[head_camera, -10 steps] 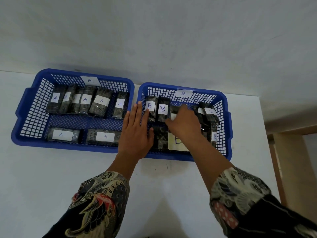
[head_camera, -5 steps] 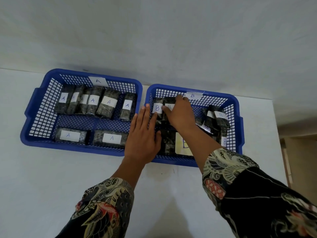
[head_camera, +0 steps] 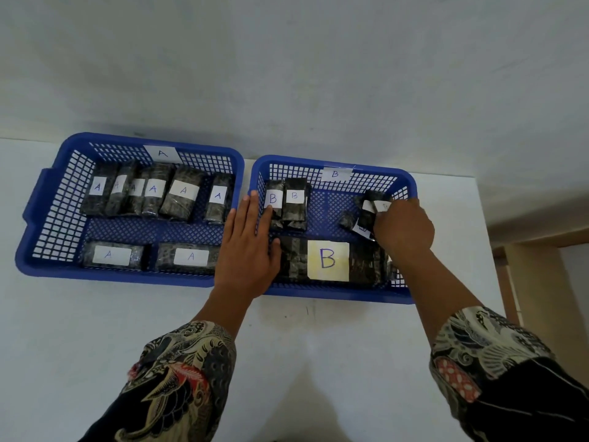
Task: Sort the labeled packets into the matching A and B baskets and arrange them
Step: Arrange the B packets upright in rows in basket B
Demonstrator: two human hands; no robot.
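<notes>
1. B-labeled packets (head_camera: 371, 209) sit clustered at the far right of the B basket (head_camera: 334, 295).
2. Right hand (head_camera: 403, 226) grip pinches them.
3. Left hand (head_camera: 247, 250) lies spread flat on that basket's left rim.
4. Both baskets sit on the bench (head_camera: 79, 330).

White table (head_camera: 95, 346), matte, faint dark scuffs near mid front. Pale grey-white wall (head_camera: 287, 59) behind, meeting table's far edge. At right, past table's edge: beige wooden frame (head_camera: 541, 282), partly cut off by picture edge. Patterned dark sleeves (head_camera: 178, 378) low in view, cream and red motifs.
</notes>
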